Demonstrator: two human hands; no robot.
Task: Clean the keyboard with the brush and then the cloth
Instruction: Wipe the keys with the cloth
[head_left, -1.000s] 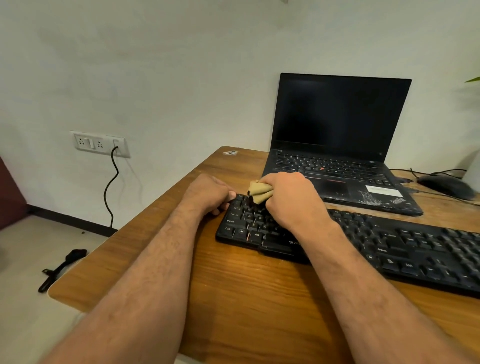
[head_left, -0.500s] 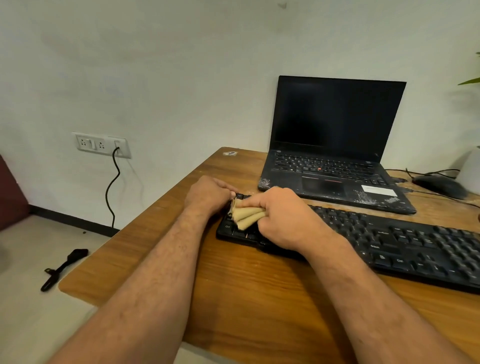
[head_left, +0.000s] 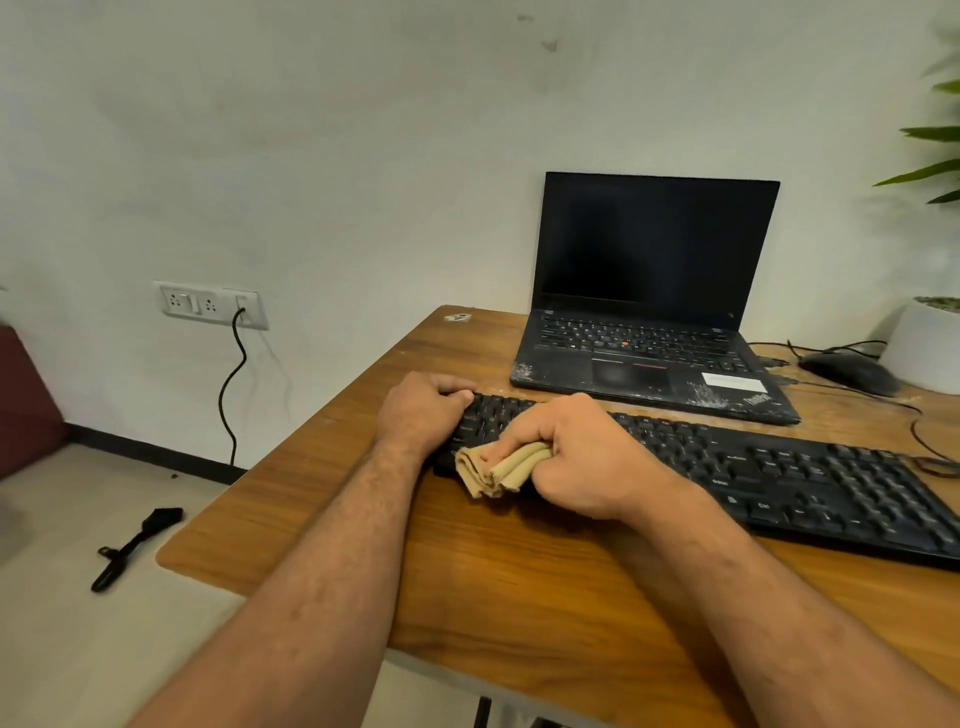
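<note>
- Brush bit looks done: small black brush lies on the floor.
- Right hand clutches the bunched tan cloth at the long black keyboard's near-left corner.
- Left hand, curled, steadies that end just beside it; keys rightward probably remain.

Keyboard on the table, before the laptop (brush on floor, left).
</note>
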